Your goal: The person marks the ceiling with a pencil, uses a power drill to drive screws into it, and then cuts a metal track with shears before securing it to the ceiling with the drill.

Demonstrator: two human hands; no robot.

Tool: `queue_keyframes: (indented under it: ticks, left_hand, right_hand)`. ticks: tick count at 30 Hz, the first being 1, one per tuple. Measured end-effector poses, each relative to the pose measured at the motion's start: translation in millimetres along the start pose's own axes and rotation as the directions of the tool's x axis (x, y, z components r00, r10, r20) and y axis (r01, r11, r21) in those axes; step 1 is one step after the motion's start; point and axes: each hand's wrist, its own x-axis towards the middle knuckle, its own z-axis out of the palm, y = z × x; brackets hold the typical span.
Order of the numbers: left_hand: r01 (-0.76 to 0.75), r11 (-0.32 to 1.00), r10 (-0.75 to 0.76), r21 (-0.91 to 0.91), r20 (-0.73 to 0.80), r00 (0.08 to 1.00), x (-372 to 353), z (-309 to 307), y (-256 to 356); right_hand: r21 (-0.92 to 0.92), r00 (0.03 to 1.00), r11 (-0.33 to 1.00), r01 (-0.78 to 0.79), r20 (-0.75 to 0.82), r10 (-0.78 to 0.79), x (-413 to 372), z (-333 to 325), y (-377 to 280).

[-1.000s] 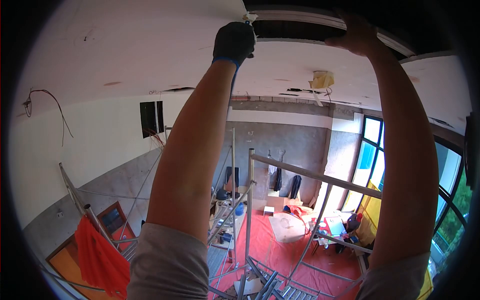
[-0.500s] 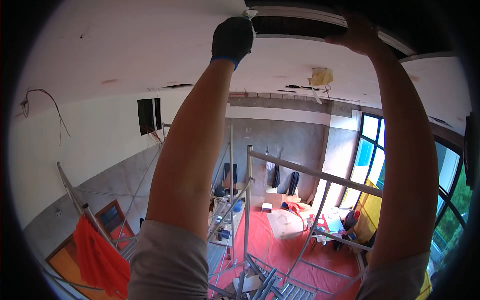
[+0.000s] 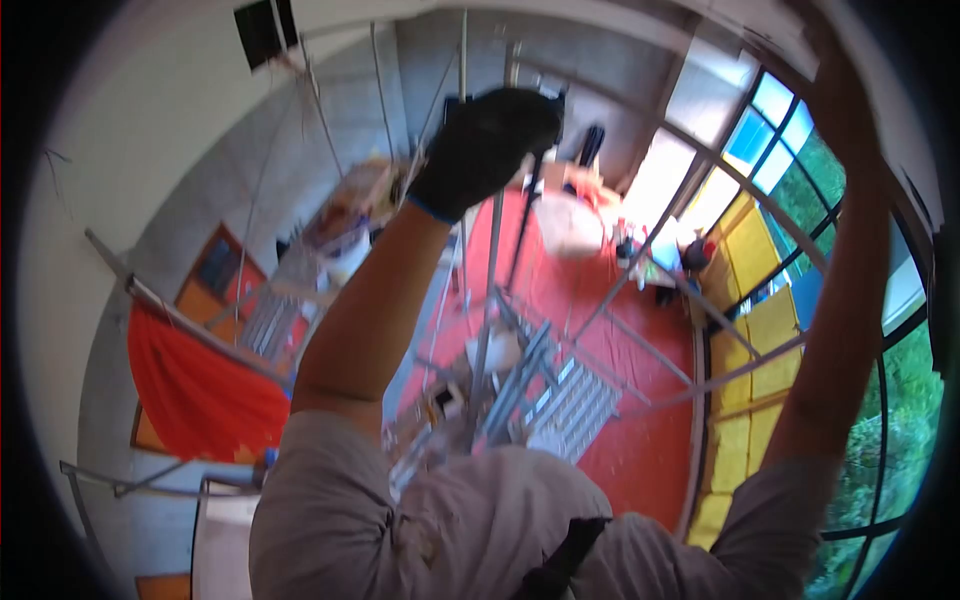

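Observation:
My left hand (image 3: 490, 145), in a black glove with a blue cuff, is raised near the upper middle with its fingers closed. A thin dark rod-like shape (image 3: 526, 215) runs down from the fingertips; whether it is in the grip is unclear. Bare and smeared by motion, my right hand (image 3: 825, 60) is raised at the upper right, close to the pale ceiling edge. Its fingers are too blurred to read.
Metal scaffold bars (image 3: 740, 180) cross the view. Below are a slatted metal platform (image 3: 572, 410) and red floor covering (image 3: 640, 440). Red cloth (image 3: 195, 385) hangs at the left. Yellow panels (image 3: 733, 440) line the window side. A person (image 3: 697, 254) is near a cluttered table farther back.
The view has tilted down, showing my shirt and more floor. My left hand has come away from the ceiling opening and lowered. My right hand now appears farther right and blurred.

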Motion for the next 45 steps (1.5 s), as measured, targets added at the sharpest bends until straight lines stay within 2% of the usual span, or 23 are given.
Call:
queue_keyframes:
  ticks: [1,3,4,5,7,9,11,13,15,17,19,20,22,24,25,26,27,30,33,34,37,40,45]
  left_hand:
    - [0.278,0.915,-0.263,-0.293,0.089,0.961,-41.3,16.5,7.6]
    - [0.343,0.882,-0.294,-0.324,0.192,0.936,-113.9,38.5,20.2]
    - [0.768,0.151,-0.682,-0.623,0.497,0.537,-140.6,49.2,36.1]
    - [0.715,-0.035,-0.713,-0.698,0.519,0.472,-172.5,61.4,45.2]
    - [0.733,-0.237,-0.79,-0.638,0.565,0.237,-220.8,72.8,60.0]
    - [0.692,-0.369,-0.819,-0.62,0.569,0.073,-270.6,90.1,65.6]
    - [0.64,-0.459,-0.838,-0.617,0.54,-0.08,-324.7,103.4,69.8]
    - [0.645,-0.514,-0.823,-0.566,0.537,-0.185,-380.5,113.6,78.4]
    - [0.631,-0.563,-0.808,-0.534,0.518,-0.282,-429.2,125.4,96.3]
    - [0.679,-0.606,-0.759,-0.414,0.556,-0.339,-475.4,128.2,113.7]
    - [0.875,-0.483,-0.718,-0.022,0.582,-0.382,-533.3,123.8,129.2]
    - [0.927,-0.352,-0.764,0.132,0.531,-0.366,-570.5,121.6,139.8]
    - [0.89,-0.083,-0.841,0.448,0.447,-0.304,-652.3,113.9,162.1]
    - [0.793,-0.293,-0.755,0.534,0.379,-0.535,-721.0,90.2,188.6]
    - [0.569,-0.385,-0.505,0.726,0.35,-0.789,-756.1,80.4,190.6]
    - [0.583,-0.468,-0.476,0.664,0.367,-0.8,-728.8,49.7,184.6]
    - [0.539,-0.439,-0.487,0.719,0.314,-0.815,-767.7,39.4,204.6]
    - [0.388,-0.468,-0.423,0.794,0.184,-0.887,-849.9,11.8,260.9]
    - [0.321,-0.581,-0.374,0.748,0.105,-0.922,-876.3,-6.2,294.3]
    - [0.317,-0.618,-0.373,0.719,0.086,-0.924,-883.5,-11.8,300.3]
    - [-0.046,-0.896,0.052,0.441,0.002,-0.999,-964.5,-11.8,330.5]
    - [0.048,-0.82,-0.068,0.571,-0.013,-0.998,-1020.2,-8.4,352.9]
    - [0.038,-0.803,-0.071,0.594,-0.033,-0.997,-1116.5,7.0,390.5]
  right_hand:
    - [0.051,0.989,0.997,-0.058,0.139,0.05,-42.3,49.8,-1.4]
    - [0.353,0.828,0.911,-0.214,0.56,-0.022,-124.0,86.9,-86.4]
    - [0.406,0.684,0.839,-0.363,0.727,-0.057,-164.6,105.3,-128.9]
    - [0.514,0.661,0.73,-0.45,0.741,-0.115,-199.9,133.4,-148.9]
    - [0.584,0.579,0.557,-0.591,0.788,-0.211,-275.7,194.8,-181.9]
    - [0.564,0.502,0.401,-0.722,0.826,-0.258,-335.2,225.2,-222.7]
    - [0.388,0.314,0.265,-0.883,0.907,-0.282,-379.9,247.0,-257.1]
    - [0.278,0.202,0.275,-0.92,0.941,-0.272,-413.8,263.9,-285.2]
    - [0.279,0.196,0.304,-0.911,0.94,-0.278,-481.6,295.0,-302.4]
    - [-0.061,-0.07,0.035,-0.997,0.928,-0.366,-513.9,302.8,-314.6]
    - [-0.091,-0.164,0.26,-0.961,0.948,-0.272,-544.4,314.9,-320.3]
    - [-0.105,-0.196,0.368,-0.924,0.956,-0.219,-563.2,321.3,-319.5]
    - [0.069,-0.072,0.567,-0.821,0.972,-0.222,-643.8,346.6,-306.6]
    - [0.101,-0.058,0.659,-0.745,0.975,-0.215,-687.7,353.4,-296.5]
    - [0.038,-0.138,0.691,-0.721,0.971,-0.198,-691.6,351.7,-301.6]
    - [-0.024,-0.217,0.724,-0.689,0.96,-0.175,-691.5,348.8,-302.1]
    - [-0.082,-0.292,0.755,-0.65,0.945,-0.148,-695.8,347.2,-304.6]
    - [0.059,-0.207,0.806,-0.589,0.953,-0.22,-764.5,352.5,-302.8]
    - [0.116,-0.226,0.825,-0.553,0.932,-0.282,-786.4,359.8,-315.5]
    - [0.026,-0.311,0.843,-0.537,0.923,-0.226,-785.4,364.7,-323.9]
    - [0.029,-0.313,0.874,-0.485,0.927,-0.205,-798.4,391.3,-340.7]
    - [0.045,-0.273,0.871,-0.49,0.94,-0.202,-800.3,427.0,-351.9]
    - [0.031,-0.214,0.869,-0.494,0.964,-0.156,-803.1,499.5,-351.0]
